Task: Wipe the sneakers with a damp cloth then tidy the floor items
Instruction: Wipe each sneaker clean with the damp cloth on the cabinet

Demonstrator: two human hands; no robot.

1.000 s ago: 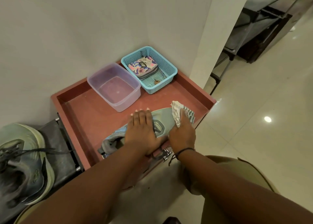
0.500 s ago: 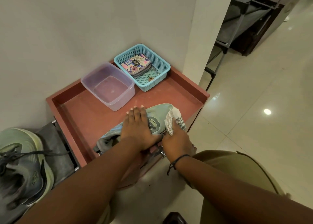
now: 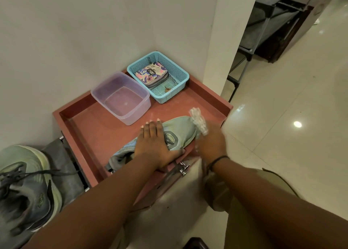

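Observation:
A pale green sneaker (image 3: 180, 131) lies on its side at the front of a red-brown tray top (image 3: 98, 133). My left hand (image 3: 156, 145) lies flat across its middle, fingers straight, pressing it down. My right hand (image 3: 211, 144), blurred, grips a white cloth (image 3: 198, 120) against the sneaker's toe end. The second sneaker (image 3: 24, 181), green and grey with dark laces, sits at the far left on a lower grey surface.
A clear plastic tub (image 3: 141, 98) with a little water stands at the tray's back, beside a blue mesh basket (image 3: 180, 69) holding a floral pouch (image 3: 151, 73). White walls close the back and right corner. Glossy tiled floor (image 3: 282, 116) spreads right; a dark rack (image 3: 267, 28) stands beyond.
My right hand has moved with the cloth along the sneaker's toe, back towards the tip. My left hand has stayed flat on the shoe.

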